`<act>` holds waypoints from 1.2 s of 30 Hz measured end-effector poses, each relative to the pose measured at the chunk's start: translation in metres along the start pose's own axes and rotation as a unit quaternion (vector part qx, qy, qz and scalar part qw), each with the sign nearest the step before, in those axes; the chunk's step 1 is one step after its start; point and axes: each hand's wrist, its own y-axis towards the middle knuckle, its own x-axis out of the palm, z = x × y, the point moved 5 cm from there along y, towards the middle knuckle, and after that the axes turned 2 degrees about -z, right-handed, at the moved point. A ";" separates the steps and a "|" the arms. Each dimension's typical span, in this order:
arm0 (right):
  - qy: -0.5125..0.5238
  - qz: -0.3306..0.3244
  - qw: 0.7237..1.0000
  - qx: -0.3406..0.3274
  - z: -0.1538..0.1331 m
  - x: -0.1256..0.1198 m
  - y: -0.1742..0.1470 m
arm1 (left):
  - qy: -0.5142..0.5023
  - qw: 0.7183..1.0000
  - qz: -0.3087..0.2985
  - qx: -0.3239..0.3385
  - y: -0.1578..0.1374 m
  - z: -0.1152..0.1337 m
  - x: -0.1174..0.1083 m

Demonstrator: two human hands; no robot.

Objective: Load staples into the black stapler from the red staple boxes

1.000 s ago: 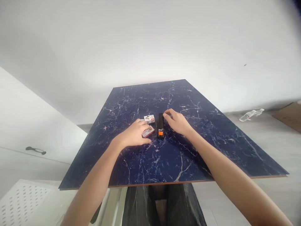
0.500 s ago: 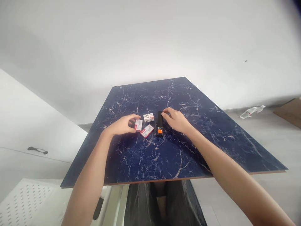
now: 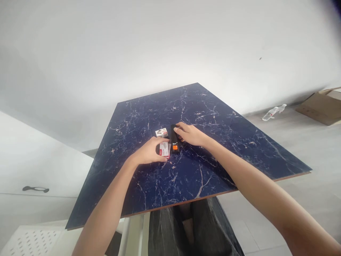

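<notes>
My left hand (image 3: pixel 150 151) is closed around a small red-and-white box (image 3: pixel 163 148), thumb on the near side and fingers on the far side. A second red-and-white box lies mostly hidden beneath or just beside it. Behind them sits a white box with a black clip picture (image 3: pixel 161 132). Just to the right, a long black stapler (image 3: pixel 174 138) with an orange patch at its near end lies on the dark blue marbled table (image 3: pixel 165 190). My right hand (image 3: pixel 190 134) grips the stapler's far end, thumb on top and fingers along its right side.
Clear plastic bottles (image 3: pixel 274 112) lie on the floor at the right, near a cardboard box (image 3: pixel 319 108). A white wall stands behind the table. At the left is a white cabinet front with a dark handle (image 3: pixel 36 189). My legs are under the table's near edge.
My left hand has carried its small box rightward, over the second red-and-white box and close to the stapler. My right hand stays on the stapler. The whole view has shifted slightly.
</notes>
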 end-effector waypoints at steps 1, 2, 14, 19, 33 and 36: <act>0.014 -0.009 1.000 0.004 0.000 0.001 -0.001 | 0.008 1.000 0.022 0.004 0.001 0.003 0.002; 0.029 -0.019 0.999 0.007 -0.001 0.002 -0.001 | 0.012 0.999 0.041 0.010 0.002 0.006 0.005; 0.061 -0.063 0.996 0.015 -0.003 0.003 -0.006 | -0.010 0.999 0.033 -0.026 0.005 0.000 0.018; 0.048 -0.051 0.997 0.017 -0.004 0.003 -0.006 | 0.003 0.999 0.050 0.001 0.006 -0.002 0.021; 0.103 -0.071 0.991 0.040 0.000 0.006 -0.004 | 0.134 0.977 0.166 -0.021 0.016 -0.035 -0.003; 0.112 -0.070 0.991 0.040 0.000 0.006 -0.004 | 0.122 0.980 0.154 -0.002 0.018 -0.029 0.005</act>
